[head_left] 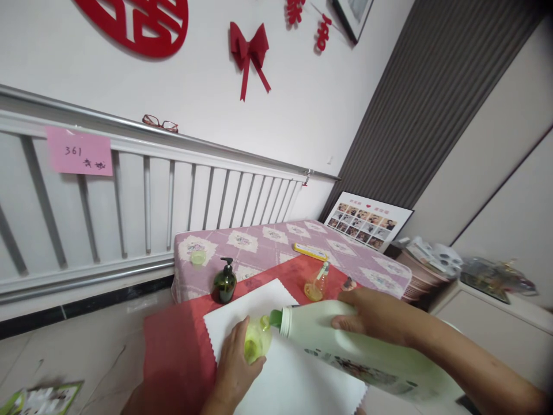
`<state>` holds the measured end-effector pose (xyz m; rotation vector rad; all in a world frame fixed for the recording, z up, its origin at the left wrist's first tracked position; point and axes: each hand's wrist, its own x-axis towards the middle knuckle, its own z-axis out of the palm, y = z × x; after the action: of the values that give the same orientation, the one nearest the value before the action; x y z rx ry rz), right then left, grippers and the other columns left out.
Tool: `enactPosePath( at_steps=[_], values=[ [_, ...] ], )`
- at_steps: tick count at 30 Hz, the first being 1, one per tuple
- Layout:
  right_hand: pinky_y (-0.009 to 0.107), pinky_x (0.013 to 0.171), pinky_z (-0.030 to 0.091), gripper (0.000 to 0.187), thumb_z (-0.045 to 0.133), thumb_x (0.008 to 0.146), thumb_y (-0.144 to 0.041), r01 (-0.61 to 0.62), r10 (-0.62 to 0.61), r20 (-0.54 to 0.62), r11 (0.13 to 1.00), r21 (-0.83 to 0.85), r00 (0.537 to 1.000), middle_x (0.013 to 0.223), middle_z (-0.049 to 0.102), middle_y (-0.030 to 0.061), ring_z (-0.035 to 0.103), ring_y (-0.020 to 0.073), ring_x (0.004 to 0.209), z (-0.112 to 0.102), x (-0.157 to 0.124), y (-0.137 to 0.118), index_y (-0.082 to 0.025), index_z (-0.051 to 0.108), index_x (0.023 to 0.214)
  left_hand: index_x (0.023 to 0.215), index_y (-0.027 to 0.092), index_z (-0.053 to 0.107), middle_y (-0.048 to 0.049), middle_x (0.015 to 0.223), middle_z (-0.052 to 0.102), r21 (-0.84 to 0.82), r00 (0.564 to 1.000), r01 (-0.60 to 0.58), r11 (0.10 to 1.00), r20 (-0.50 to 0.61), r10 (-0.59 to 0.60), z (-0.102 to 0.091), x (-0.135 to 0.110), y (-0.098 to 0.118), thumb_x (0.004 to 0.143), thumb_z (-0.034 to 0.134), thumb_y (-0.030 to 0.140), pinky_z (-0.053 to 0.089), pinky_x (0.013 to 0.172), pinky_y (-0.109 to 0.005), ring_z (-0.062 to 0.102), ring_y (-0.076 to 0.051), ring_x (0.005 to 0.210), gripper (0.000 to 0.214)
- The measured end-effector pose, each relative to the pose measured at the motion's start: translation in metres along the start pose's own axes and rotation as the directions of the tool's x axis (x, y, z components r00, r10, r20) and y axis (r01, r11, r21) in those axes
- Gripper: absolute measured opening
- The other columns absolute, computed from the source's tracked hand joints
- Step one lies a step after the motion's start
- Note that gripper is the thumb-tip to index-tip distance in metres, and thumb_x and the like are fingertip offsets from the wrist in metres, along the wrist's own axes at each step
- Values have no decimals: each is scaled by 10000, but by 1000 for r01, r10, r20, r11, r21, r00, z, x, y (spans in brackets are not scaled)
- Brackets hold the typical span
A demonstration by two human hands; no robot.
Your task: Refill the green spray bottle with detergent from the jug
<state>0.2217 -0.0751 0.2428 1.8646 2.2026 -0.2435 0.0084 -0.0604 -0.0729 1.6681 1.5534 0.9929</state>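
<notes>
My right hand (375, 317) grips a large white jug (345, 351) with a green spout, tipped on its side towards the left. Its spout meets a small translucent yellow-green bottle (257, 340), which my left hand (235, 369) holds closed around it over a white sheet (285, 374). The sheet lies on a red cloth (177, 351). Behind stand a dark green pump bottle (225, 282) and a small yellowish spray bottle (317, 283).
A pink patterned cloth (268, 242) covers the low table by a white radiator. On it lie a small green cap (198, 257) and a yellow flat object (311, 251). A photo board (367, 222) leans at the right. Clutter sits on a cabinet at the right.
</notes>
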Motion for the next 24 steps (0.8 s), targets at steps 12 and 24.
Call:
enactPosePath(
  at_steps=[12, 24],
  values=[
    [416, 753, 475, 383, 552, 817, -548, 15, -15, 3, 1000, -16, 1000, 1050, 739, 155, 676, 350, 914, -2, 1, -1, -198, 663, 925, 1460, 167, 359, -107, 1524, 453, 33, 1000, 3, 999, -23, -2, 0, -1, 2, 681, 623, 267, 316, 1197, -342, 398, -236, 1414, 829],
    [403, 742, 458, 344, 553, 811, -551, 8, -8, -12, 1000, -30, 1000, 1029, 733, 121, 664, 333, 904, 0, 2, 2, -227, 640, 890, 1471, 169, 344, -114, 1532, 443, 38, 1000, 0, 999, -15, 1, 0, -1, 0, 679, 618, 301, 310, 1203, -351, 385, -250, 1425, 849]
  ],
)
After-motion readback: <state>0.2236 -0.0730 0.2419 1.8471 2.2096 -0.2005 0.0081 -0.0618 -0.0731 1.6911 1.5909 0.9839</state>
